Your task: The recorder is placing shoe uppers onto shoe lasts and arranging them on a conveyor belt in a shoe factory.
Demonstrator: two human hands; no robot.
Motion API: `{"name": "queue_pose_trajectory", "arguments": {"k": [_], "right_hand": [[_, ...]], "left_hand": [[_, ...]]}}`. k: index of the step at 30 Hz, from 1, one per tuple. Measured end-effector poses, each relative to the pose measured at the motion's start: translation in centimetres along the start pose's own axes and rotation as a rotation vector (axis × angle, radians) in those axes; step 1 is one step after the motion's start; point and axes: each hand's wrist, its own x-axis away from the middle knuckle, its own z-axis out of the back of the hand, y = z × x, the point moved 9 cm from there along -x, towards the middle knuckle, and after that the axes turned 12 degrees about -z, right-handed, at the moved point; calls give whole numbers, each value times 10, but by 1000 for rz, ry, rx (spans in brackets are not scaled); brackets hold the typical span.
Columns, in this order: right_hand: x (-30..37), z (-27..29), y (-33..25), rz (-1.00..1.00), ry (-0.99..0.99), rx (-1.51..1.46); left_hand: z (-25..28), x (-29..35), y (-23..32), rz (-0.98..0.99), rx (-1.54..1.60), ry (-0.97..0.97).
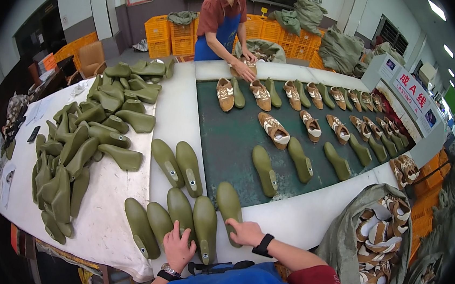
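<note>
Here, a person's hands work among olive-green shoe lasts at the near edge of a white worktop [179, 102]. The right hand [246, 232] touches a single last [228, 200] that overlaps the near left corner of the green belt [224, 152], its fingers bent at the last's side; whether they grip it firmly cannot be told. The left hand [178, 248], fingers moderately spread, lies over the near ends of two neighboring lasts [180, 209], its hold likewise unclear. Two more lasts [189, 167] lie side by side just beyond, left of the belt, while a large heap of lasts [84, 145] covers much of the worktop's left side. On the belt, brown-and-white shoes [273, 130] and lasts stand in rows running toward the right edge. At the far edge, a co-worker [222, 25] in a blue apron has both hands at another brown shoe [249, 66]. By the near right corner, an open gray-green sack [338, 233] brims with similar shoes [381, 236].
</note>
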Motion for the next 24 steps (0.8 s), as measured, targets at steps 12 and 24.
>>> {"name": "queue_pose_trajectory", "arguments": {"k": [12, 24], "right_hand": [[-156, 58, 34, -16, 183, 153], [-188, 42, -38, 54, 378, -154]], "left_hand": [[-9, -6, -7, 36, 15, -58], [-8, -5, 0, -6, -42, -62]]}}
